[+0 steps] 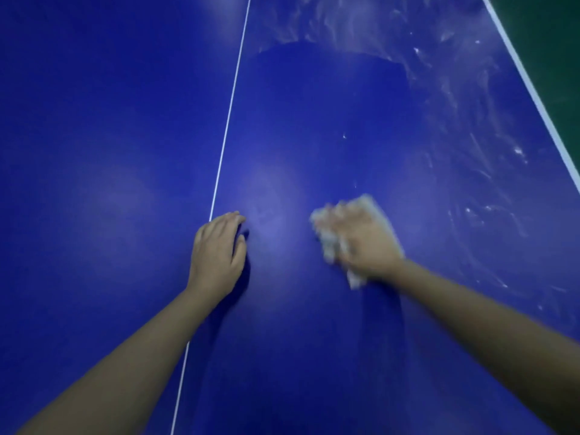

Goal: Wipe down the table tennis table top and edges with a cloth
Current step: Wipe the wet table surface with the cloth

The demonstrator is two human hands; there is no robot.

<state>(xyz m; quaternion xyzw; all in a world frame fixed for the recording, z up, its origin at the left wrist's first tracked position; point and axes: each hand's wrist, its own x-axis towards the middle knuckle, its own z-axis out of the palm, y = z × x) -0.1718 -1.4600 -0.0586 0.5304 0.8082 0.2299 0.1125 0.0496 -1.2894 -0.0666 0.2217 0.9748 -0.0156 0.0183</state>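
Below, the blue table (314,127) fills almost the whole view; a thin white centre line (230,105) runs up it, and a wider white edge line (530,86) slants down the right side, with dark green floor (552,23) beyond it. Right hand (365,243) presses a crumpled white cloth (329,243) onto the top, right of the centre line; its fingers are curled over the cloth, bunching it, and the cloth shows at the fingertips and below the wrist; the hand is blurred. Left hand (218,249) lies flat on the table just beside the centre line, palm down, fingers together and holding nothing. Whitish streaks (455,98) arc over the far and right parts of the top; the patch around the hands looks plain blue.
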